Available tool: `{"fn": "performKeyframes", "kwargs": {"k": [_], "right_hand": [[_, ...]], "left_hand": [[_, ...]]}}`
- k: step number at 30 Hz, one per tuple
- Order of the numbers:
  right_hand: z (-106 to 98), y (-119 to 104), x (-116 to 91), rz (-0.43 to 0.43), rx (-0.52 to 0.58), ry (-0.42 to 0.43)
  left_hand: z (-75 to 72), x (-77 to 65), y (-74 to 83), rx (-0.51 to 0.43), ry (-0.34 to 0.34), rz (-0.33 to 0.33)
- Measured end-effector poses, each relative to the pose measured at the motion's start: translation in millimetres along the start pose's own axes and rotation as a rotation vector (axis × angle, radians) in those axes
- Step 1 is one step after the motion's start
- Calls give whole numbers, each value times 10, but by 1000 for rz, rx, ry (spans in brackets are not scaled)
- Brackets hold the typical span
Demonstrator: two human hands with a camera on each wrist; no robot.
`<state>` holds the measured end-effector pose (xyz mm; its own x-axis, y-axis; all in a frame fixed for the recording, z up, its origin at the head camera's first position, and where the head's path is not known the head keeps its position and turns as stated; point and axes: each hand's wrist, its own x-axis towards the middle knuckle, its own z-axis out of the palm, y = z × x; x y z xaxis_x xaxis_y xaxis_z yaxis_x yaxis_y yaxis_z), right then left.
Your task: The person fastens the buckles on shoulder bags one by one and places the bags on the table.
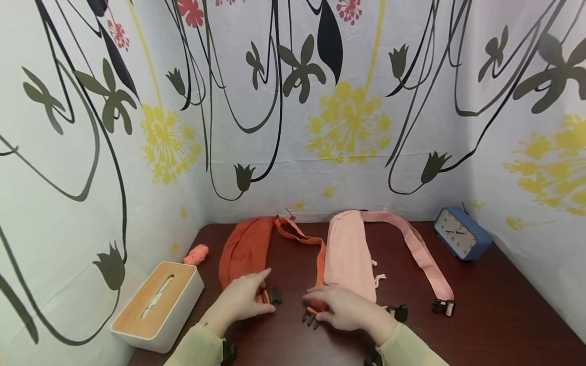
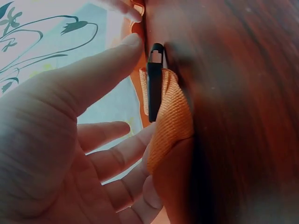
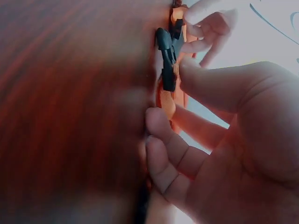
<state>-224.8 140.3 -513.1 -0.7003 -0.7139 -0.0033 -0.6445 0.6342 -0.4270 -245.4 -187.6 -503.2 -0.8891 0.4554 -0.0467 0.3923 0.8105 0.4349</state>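
Observation:
An orange waist bag [image 1: 247, 244] lies on the dark table, its orange strap [image 1: 319, 259] curving over to the right. By the bag's near end is my left hand [image 1: 242, 300], thumb and fingers spread around a short orange webbing end with a black female buckle [image 2: 155, 84]. The thumb stands apart from that buckle, while the fingers lie beside the webbing. My right hand [image 1: 343, 307] pinches the strap's other end at a black pronged buckle [image 3: 168, 60], thumb against its side. Under and behind this hand lies a pink waist bag [image 1: 350, 254].
A white tissue box [image 1: 178, 310] with a wooden lid stands at left, a crumpled orange-pink bundle [image 1: 196, 254] behind it. The pink strap [image 1: 423, 254] ends in a black buckle [image 1: 443, 307] at right. A blue clock [image 1: 462, 233] stands back right. Patterned cloth [image 1: 293, 127] surrounds the table.

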Motion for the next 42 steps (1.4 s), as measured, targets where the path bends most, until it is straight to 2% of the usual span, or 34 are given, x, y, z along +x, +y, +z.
{"fn": "performKeyframes", "kwargs": {"k": [4, 10, 21, 27, 33, 39, 42], "right_hand": [[60, 21, 46, -5, 5, 0], [114, 58, 84, -35, 12, 83], [205, 64, 139, 18, 67, 172], [260, 78, 156, 48, 103, 223], [314, 132, 181, 89, 190, 265], [385, 170, 249, 152, 300, 376], [412, 133, 305, 206, 320, 425]], "left_hand": [[55, 25, -22, 6, -17, -1], [121, 77, -21, 15, -17, -28], [138, 82, -137, -174, -7, -86], [165, 73, -204, -221, -6, -80], [183, 45, -233, -264, 2, -68], [163, 47, -259, -325, 6, -34], [156, 57, -271, -316, 10, -11]]}}
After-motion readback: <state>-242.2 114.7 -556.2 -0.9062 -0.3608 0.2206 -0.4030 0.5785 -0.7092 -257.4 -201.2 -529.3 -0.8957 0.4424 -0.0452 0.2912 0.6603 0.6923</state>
